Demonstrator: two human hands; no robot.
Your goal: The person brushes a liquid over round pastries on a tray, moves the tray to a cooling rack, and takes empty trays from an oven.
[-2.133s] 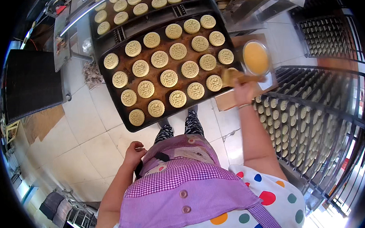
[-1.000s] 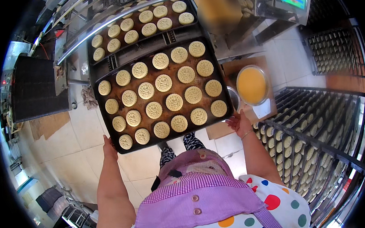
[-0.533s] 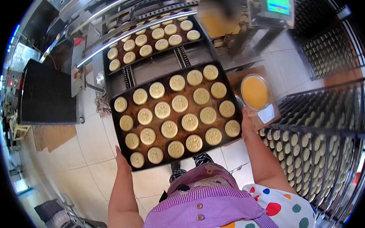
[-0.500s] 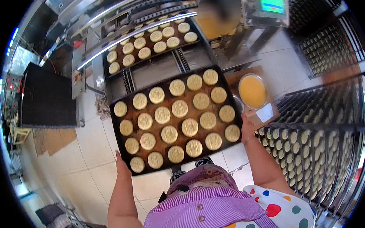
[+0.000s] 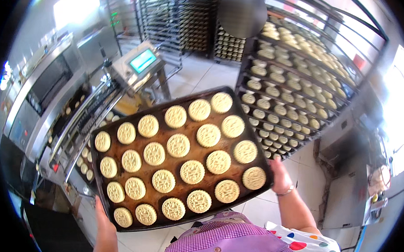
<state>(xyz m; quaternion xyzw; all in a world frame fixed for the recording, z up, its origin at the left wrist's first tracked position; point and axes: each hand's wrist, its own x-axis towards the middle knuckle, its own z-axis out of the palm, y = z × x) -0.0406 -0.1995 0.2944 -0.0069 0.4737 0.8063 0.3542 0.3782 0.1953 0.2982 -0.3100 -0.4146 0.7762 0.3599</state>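
Between my two hands I carry a dark baking tray (image 5: 164, 141), slightly tilted, its right side higher in the picture. Rows of round, pale, pattern-stamped cakes (image 5: 192, 172) lie spaced out on its brown, greasy surface. My left hand (image 5: 104, 220) grips the tray's left edge near the lower corner; its fingers are partly hidden under the rim. My right hand (image 5: 280, 174) holds the right edge near the lower right corner, with a band around the wrist.
A tall rack (image 5: 290, 77) filled with trays of similar cakes stands just beyond the tray's right side. To the left is a conveyor machine (image 5: 61, 145) with more cakes and a lit control screen (image 5: 143, 60). A steel cabinet (image 5: 344, 178) stands at the right.
My body and view have turned right, away from the conveyor and toward the rack. The tray has come along, lifted nearer to me, still in both hands.
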